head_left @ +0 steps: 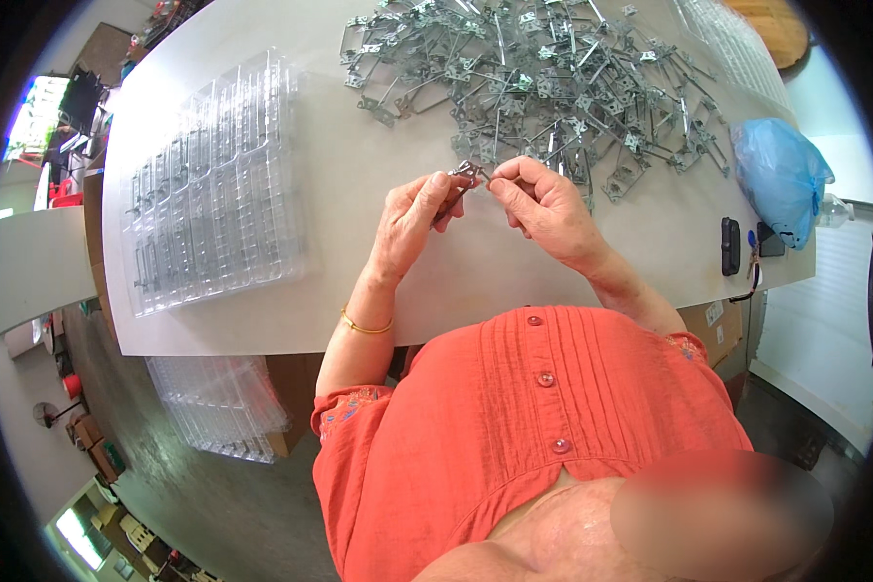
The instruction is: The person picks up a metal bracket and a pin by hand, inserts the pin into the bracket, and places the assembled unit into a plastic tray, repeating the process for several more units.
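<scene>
Both hands meet over the middle of the table, just short of a big heap of metal brackets with thin rods (553, 87). My left hand (417, 213) is closed round a small metal bracket (468, 171), gripped between thumb and fingers. At the bracket's right end, my right hand (543, 206) pinches its thin rod part; the fingertips hide some of it. To the left lies a clear plastic tray (213, 184) with many narrow compartments, several of them filled with metal parts.
A blue plastic bag (781, 179) sits at the table's right edge, near a black case (730, 245) and keys (752, 247). More clear trays (732, 48) lie at the far right. Below the table's left front edge are stacked clear trays (218, 403) beside a cardboard box (294, 398).
</scene>
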{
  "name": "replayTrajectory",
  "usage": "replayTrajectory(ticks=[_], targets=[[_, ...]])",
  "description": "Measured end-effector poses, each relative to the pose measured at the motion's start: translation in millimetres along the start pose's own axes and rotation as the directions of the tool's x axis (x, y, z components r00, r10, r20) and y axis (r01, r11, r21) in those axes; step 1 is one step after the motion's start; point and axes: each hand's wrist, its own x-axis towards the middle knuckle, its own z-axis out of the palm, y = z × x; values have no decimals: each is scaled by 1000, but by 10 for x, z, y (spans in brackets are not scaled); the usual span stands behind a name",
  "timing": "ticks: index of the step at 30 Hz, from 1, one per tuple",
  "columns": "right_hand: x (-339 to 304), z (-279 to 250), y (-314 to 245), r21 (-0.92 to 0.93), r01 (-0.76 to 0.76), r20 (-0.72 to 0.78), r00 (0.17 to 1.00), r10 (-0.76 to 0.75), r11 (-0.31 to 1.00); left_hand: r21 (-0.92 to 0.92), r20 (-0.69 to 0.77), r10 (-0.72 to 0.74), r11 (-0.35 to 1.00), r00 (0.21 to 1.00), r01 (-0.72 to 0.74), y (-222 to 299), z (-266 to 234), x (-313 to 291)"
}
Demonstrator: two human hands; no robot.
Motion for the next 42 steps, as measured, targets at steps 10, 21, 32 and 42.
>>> replayTrajectory(ticks=[10, 21, 32, 42], targets=[[4, 2, 17, -49, -48, -29, 999, 46, 998, 330, -6, 240, 917, 971, -225, -118, -16, 22], [15, 2, 74, 71, -74, 11, 997, 73, 995, 461, 7, 320, 840, 947, -287, -99, -12, 17], [41, 23, 99, 189, -53, -12, 998, 56, 980, 519, 84, 395, 766, 915, -379, -108, 70, 20], [56, -138, 82, 170, -204, 133, 974, 183, 964, 536, 205, 356, 739, 912, -409, -69, 63, 6]])
